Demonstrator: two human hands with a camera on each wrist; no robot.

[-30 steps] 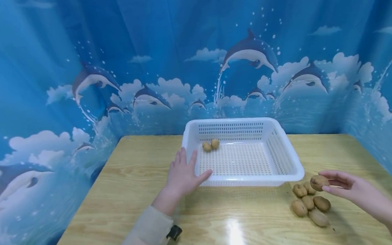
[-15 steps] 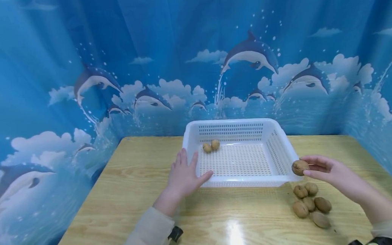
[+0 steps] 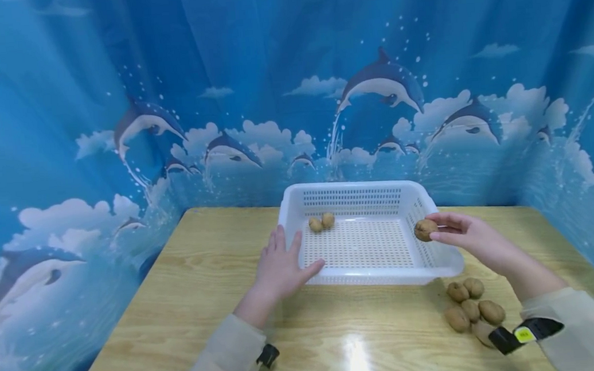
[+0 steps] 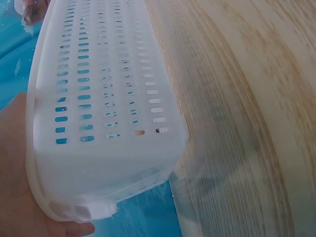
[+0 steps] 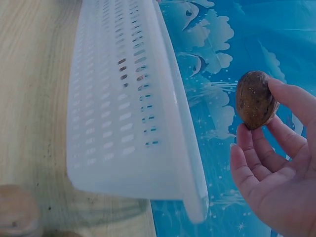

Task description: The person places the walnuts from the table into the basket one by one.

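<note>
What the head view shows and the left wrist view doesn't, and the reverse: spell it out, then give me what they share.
Head only: two walnuts inside the white basket, the loose walnuts on the wood-grain table, and both sleeves.

Left wrist only: the slotted outer wall broad and close; the head view shows only a strip.

Both: the basket, the table, the blue curtain, the left hand, and the walnut pinched by the right hand, small in the left wrist view's corner.

**Curtained-off work area, room type unclear**

Blue dolphin-print curtain (image 3: 258, 67) ran along the back and both sides, closing in a wood-grain counter (image 3: 195, 284). Bright glare streak (image 3: 358, 359) on its top. Read as a makeshift booth; couldn't tell whether home, lab or shop lay beyond.
</note>
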